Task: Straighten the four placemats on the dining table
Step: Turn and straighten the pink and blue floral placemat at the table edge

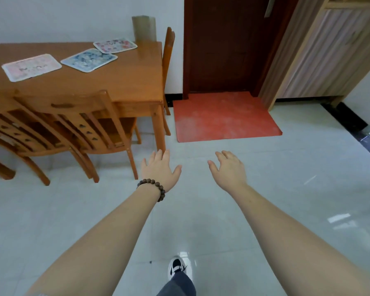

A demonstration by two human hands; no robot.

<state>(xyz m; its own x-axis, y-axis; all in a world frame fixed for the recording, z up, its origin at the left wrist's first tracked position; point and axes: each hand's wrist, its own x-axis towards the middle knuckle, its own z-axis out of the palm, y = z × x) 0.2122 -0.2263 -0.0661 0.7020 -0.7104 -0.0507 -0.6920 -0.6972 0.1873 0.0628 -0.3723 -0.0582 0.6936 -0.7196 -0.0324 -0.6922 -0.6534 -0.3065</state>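
Three placemats lie askew on the wooden dining table (124,82) at the upper left: a pale pink one (31,67), a blue patterned one (89,60) and a pink-and-white one (115,45) whose corner overlaps the blue one. A fourth is not in sight. My left hand (160,167), with a bead bracelet on the wrist, and my right hand (230,169) are stretched out over the floor, palms down, fingers apart, holding nothing. Both hands are well short of the table.
A wooden chair (73,124) is tucked in at the table's near side, another chair (168,60) at its right end. A grey-green container (144,28) stands at the table's far corner. A red floor mat (224,117) lies before a dark door (222,43). My shoe (176,267) is on the tiled floor.
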